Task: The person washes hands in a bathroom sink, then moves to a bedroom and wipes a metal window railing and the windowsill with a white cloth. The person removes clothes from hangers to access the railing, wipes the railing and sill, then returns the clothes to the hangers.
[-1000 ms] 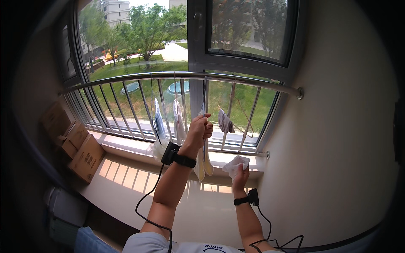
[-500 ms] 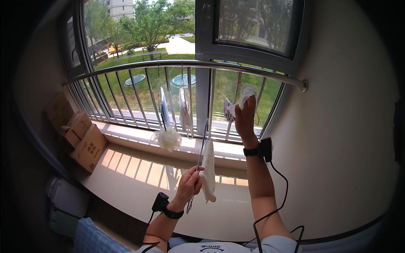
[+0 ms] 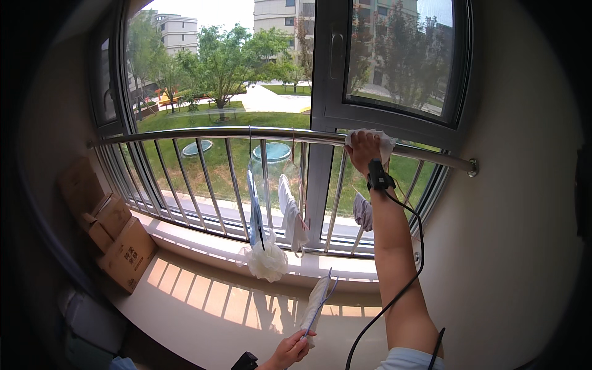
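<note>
My right hand (image 3: 364, 150) is closed over a thin white cloth (image 3: 387, 143) and presses it against the metal top rail (image 3: 209, 132) of the window guard. Low in front of me, my left hand (image 3: 293, 350) grips a thin blue clothes hanger (image 3: 330, 291), on which a white towel (image 3: 316, 299) is draped. Just below my right wrist, a greyish bunched cloth (image 3: 362, 213) hangs at the bars. Farther left on the rail hang a blue cloth (image 3: 254, 206), a white cloth (image 3: 290, 206) and a white mesh bath puff (image 3: 267, 264).
Vertical metal bars (image 3: 233, 179) stand before the window, above a sunlit sill (image 3: 203, 250). Cardboard boxes (image 3: 126, 253) are stacked at the left. A plain wall (image 3: 524, 234) closes off the right side, and a black cable (image 3: 394, 299) trails along my right arm.
My right hand has risen with the white cloth onto the top rail, leaving the greyish cloth hanging below. My left hand has lowered with the hanger and towel. The view has tilted up.
</note>
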`<move>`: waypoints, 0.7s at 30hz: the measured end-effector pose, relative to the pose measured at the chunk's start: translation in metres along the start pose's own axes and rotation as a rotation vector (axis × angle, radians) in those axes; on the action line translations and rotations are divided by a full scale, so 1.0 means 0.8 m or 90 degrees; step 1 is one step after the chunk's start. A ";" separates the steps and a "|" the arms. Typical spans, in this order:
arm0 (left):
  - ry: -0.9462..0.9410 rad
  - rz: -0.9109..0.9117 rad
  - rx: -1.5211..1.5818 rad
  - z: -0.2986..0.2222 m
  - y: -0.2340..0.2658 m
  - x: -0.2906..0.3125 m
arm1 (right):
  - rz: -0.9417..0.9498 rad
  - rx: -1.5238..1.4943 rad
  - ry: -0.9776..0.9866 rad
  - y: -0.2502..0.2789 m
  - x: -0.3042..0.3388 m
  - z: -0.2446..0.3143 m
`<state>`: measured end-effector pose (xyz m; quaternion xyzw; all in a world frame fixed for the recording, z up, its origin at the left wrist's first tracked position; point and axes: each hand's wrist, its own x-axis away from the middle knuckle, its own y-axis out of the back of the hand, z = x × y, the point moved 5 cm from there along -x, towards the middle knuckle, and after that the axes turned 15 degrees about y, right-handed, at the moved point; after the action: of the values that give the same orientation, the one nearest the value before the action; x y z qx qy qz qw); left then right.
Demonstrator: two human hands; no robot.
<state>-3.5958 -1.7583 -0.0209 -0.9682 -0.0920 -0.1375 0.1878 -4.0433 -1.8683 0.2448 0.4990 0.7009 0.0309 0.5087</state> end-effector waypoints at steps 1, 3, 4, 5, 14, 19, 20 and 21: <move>0.011 -0.001 0.005 0.003 0.007 -0.002 | -0.031 0.004 0.043 -0.001 -0.012 0.014; 0.058 0.009 0.028 0.006 0.018 -0.009 | -0.120 0.016 0.120 0.006 -0.037 0.044; 0.054 0.011 0.031 0.002 0.022 -0.014 | -0.091 -0.002 0.130 0.002 -0.052 0.057; 0.051 0.016 0.035 -0.001 0.024 -0.020 | -0.082 -0.018 0.145 0.000 -0.066 0.071; -0.009 0.027 0.069 -0.044 0.007 -0.059 | -0.010 -0.048 0.203 0.001 -0.033 0.019; -0.021 0.010 0.049 -0.063 0.011 -0.079 | 0.030 -0.040 0.152 -0.003 -0.032 0.022; -0.031 0.003 0.045 -0.065 0.012 -0.083 | 0.017 -0.037 0.151 -0.004 -0.049 0.036; -0.032 -0.015 0.030 -0.063 0.012 -0.084 | 0.051 -0.042 0.168 -0.012 -0.068 0.057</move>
<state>-3.6690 -1.7955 0.0004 -0.9655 -0.1116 -0.1128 0.2064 -4.0168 -1.9337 0.2548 0.5015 0.7395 0.1396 0.4267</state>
